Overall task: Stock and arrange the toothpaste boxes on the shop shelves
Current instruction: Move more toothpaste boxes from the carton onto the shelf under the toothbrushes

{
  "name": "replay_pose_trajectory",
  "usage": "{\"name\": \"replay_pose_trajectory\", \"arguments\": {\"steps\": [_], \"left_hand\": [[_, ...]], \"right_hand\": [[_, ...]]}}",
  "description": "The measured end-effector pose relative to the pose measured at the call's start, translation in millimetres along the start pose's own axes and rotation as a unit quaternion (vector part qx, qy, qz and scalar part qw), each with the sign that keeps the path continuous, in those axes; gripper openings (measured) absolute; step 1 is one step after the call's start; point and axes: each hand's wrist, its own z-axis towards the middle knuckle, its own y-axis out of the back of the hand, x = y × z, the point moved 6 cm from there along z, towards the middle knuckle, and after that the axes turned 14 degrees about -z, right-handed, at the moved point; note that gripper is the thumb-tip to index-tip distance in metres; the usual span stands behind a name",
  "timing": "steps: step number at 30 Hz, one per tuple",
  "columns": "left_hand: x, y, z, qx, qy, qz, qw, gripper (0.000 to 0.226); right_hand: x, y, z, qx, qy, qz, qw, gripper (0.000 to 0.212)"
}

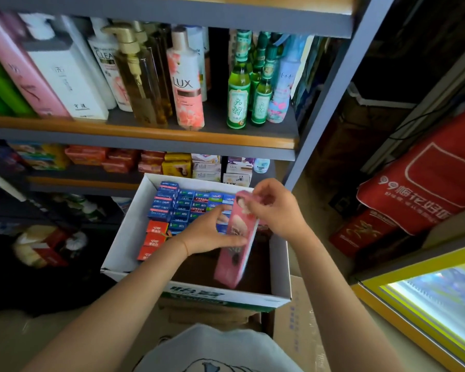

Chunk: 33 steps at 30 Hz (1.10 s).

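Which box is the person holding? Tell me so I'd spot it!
Find the white carton below the shelves. Both hands, left and right, hold one long pink box above it. Its neighbours, the toothpaste boxes, are blue or red.

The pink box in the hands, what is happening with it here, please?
A person holds a long pink box with both hands over an open white carton. The left hand grips its side near the middle; the right hand pinches its top end. The carton's far-left part is packed with blue toothpaste boxes and a few red ones; its near part shows bare brown bottom. Behind stand shelves with bottles and soap.
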Motion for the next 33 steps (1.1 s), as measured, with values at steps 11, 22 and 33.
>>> {"name": "replay_pose_trajectory", "arguments": {"steps": [11,22,33], "left_hand": [[17.7,12.9,-6.3,-0.139,0.052,-0.148,0.978,0.036],[28.1,18.6,-9.5,-0.137,0.074,-0.203,0.967,0.044],[25.4,55.8,-46.1,-0.122,0.041,-0.359,0.924,0.048]], "right_hand": [[-71.6,-59.2,-0.3,0.035,0.018,-0.506,0.862,0.033],[-64.4,-85.9,-23.7,0.080,0.076,-0.455,0.883,0.041],[77.4,9.1,0.3,-0.060,0.054,-0.113,0.990,0.006]]}}
